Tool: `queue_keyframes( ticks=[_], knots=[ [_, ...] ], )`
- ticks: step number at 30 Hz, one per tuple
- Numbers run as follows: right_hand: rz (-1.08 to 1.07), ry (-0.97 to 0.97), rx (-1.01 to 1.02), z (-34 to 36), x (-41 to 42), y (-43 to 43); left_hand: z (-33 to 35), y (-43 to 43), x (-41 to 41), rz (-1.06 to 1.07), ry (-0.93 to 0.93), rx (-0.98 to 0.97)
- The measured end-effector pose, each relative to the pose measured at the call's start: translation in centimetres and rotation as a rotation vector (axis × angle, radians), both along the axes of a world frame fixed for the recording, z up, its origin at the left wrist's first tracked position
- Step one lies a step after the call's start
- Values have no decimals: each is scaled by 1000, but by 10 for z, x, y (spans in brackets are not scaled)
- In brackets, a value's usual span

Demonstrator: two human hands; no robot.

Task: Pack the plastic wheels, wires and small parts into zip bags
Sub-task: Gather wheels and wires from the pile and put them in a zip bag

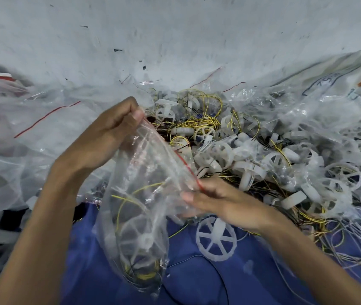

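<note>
Pinching the bag [148, 172] at both ends of its red zip strip [176, 155]: left hand [109, 133] on the far corner, thumb and fingers closed in a tight grip; right hand [214, 201] on the near end, thumb over the strip, fingers under. Holding it slanted above a blue cloth [197, 280], mouth uppermost, belly hanging toward the lower left. Already loaded with a wheel [141, 239], yellow wires [131, 195] and some dark wire at the bottom. Hard to say through the creased plastic whether the mouth is pressed shut along its whole length; looks mostly closed, perhaps not sealed.

Judged to be at the sealing step for this bag. Next: run thumb and finger along the strip from one end to the other, pressing the ridges together and keeping wire ends clear of the seam. Then set it aside and take an empty one.

Just below the right hand, lying flat on the cloth: one loose wheel [216, 241]. Beyond the hands, heaped to the right: a pile [252, 150] of white wheels, yellow and black wires and small parts, not yet packed, so plenty left to do. To the left, spread out: empty bags [43, 119] with red strips. At far right, a sack [340, 69], white, printed with a blue stamp and orange letters; too blurred and folded to read.
</note>
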State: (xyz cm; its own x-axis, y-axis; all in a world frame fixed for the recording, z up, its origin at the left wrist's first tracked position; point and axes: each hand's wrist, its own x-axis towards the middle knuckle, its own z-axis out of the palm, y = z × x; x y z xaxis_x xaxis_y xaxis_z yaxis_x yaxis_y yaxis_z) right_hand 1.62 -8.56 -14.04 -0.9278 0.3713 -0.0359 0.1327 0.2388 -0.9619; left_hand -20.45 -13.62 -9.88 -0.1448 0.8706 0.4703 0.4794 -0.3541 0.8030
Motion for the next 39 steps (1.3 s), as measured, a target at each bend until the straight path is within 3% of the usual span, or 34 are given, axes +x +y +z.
queue_keyframes(
  ticks=[5,8,15,18,23,27,29,31,34,39],
  knots=[
    [135,91,-303,-16,-34,-41,17,-12,8,-32,118,120],
    [193,131,-486,-18,-42,-56,15,-10,10,-57,183,98],
    [-130,-30,44,-20,-9,-30,-16,11,-4,-173,360,-349],
    [-199,15,75,-24,13,-19,-15,11,-7,-228,301,-343],
    [-226,-85,251,-35,21,-12,-12,10,-3,-350,331,-340],
    [-337,86,178,-29,20,11,-13,7,-8,-350,351,-360],
    [-427,70,300,-26,21,31,-14,7,-11,-322,371,-381],
    [-343,-147,567,-27,25,50,-14,7,-10,-303,386,-390],
    [-80,-462,806,-37,23,64,-14,10,-4,-269,403,-337],
    [-4,-477,982,-45,20,67,-17,15,0,-187,409,-320]
  ],
)
